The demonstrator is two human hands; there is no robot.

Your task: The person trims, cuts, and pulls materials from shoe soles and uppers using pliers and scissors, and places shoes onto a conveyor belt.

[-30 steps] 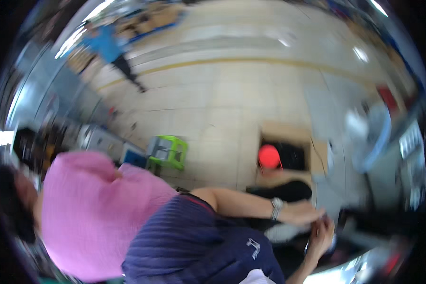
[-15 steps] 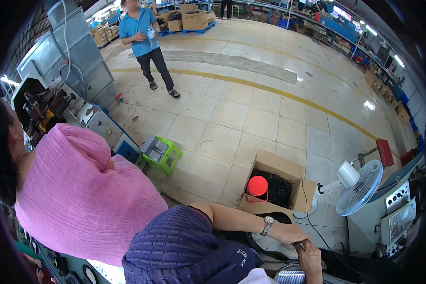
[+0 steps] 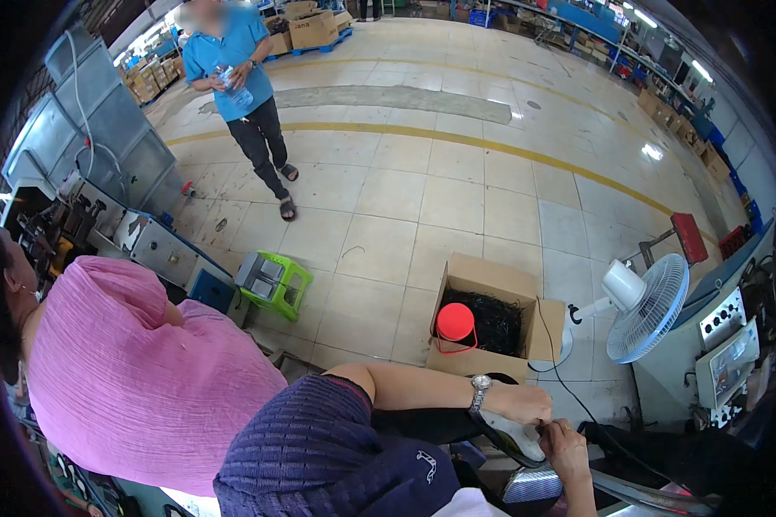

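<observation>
My left hand [image 3: 519,407], with a metal watch at its wrist, is closed over a curved black-and-white piece [image 3: 519,438] that resembles a shoe upper. Its fingertips meet those of my right hand [image 3: 566,448], which pinches at the piece's right end. Whatever sits between the fingertips is too small to make out. The piece is partly hidden by my left hand and lies over my lap, against dark cloth. Just below it is a shiny, silvery patterned surface [image 3: 530,485].
Ahead on the tiled floor stands a cardboard box [image 3: 543,332] of black strips with a red container [image 3: 455,321]. A white fan [image 3: 651,306] and a control machine [image 3: 722,345] are at right. A pink-clad person [image 3: 147,370] sits close left; a green stool [image 3: 291,289] stands beyond.
The person in the blue shirt has walked nearer. My view has shifted slightly, and my hands have moved a little up on the piece, still together.
</observation>
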